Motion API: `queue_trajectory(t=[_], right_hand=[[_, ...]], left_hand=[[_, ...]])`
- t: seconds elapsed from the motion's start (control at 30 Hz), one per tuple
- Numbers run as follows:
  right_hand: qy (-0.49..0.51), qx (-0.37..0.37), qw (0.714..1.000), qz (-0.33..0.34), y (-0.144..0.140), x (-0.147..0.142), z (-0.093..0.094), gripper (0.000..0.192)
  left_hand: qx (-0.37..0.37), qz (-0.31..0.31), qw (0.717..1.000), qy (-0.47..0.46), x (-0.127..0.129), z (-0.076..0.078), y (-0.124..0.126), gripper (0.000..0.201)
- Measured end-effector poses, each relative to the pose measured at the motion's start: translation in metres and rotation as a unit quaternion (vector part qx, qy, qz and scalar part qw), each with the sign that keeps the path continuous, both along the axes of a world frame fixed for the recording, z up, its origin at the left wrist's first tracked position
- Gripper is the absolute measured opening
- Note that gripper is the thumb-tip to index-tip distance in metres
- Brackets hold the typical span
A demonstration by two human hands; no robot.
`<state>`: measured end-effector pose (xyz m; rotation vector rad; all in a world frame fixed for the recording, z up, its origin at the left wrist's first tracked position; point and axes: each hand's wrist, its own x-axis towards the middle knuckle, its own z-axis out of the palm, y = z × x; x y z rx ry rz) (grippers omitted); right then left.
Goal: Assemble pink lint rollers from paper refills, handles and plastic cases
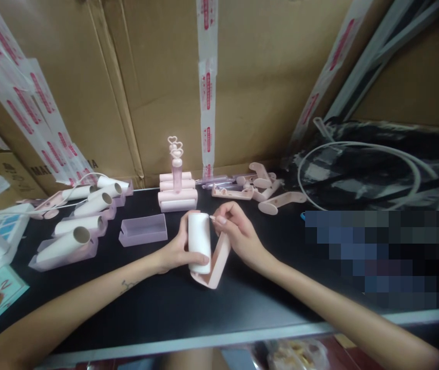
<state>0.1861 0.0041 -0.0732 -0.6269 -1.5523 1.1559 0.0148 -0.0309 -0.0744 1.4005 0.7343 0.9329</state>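
My left hand (180, 246) is wrapped round a white lint roller refill (199, 241), which stands nearly upright over the table. Against the roll's lower end sits a pink plastic holder (219, 262), its long side slanting up to the right. The fingers of my right hand (238, 231) are pinched together by the roll's upper right edge, on a small pale piece (213, 218) too small to name. Left of my hands a translucent purple tray (144, 230) lies on the black table (157, 303).
At left, several white rolls (78, 192) rest in purple trays. Pink rollers with heart-topped handles (177, 192) are stacked at the back. Loose pink holders (267, 190) lie back right. A white cable loop (358, 149) is at right; cardboard boxes (157, 77) form the back wall.
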Motion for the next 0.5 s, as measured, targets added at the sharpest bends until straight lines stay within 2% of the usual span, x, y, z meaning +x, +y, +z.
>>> queue_trajectory(t=[0.1, 0.3, 0.4, 0.5], right_hand=[[0.004, 0.008, 1.0, -0.002, -0.0013, -0.0002, -0.0015, 0.017], [0.02, 0.012, 1.0, 0.02, -0.0016, 0.0002, 0.0005, 0.018], [0.028, 0.021, 0.999, 0.025, -0.002, -0.0008, -0.001, 0.018], [0.027, 0.043, 0.999, -0.002, -0.0057, -0.001, -0.0012, 0.017]], left_hand=[[0.006, -0.016, 1.0, 0.0, -0.0002, 0.0011, 0.0014, 0.091], [-0.031, -0.028, 0.999, 0.019, -0.0038, 0.0017, 0.0029, 0.09], [-0.005, -0.046, 0.998, 0.04, -0.0038, 0.0017, 0.003, 0.092], [0.024, -0.041, 0.997, 0.061, 0.0009, 0.0054, 0.0022, 0.096]])
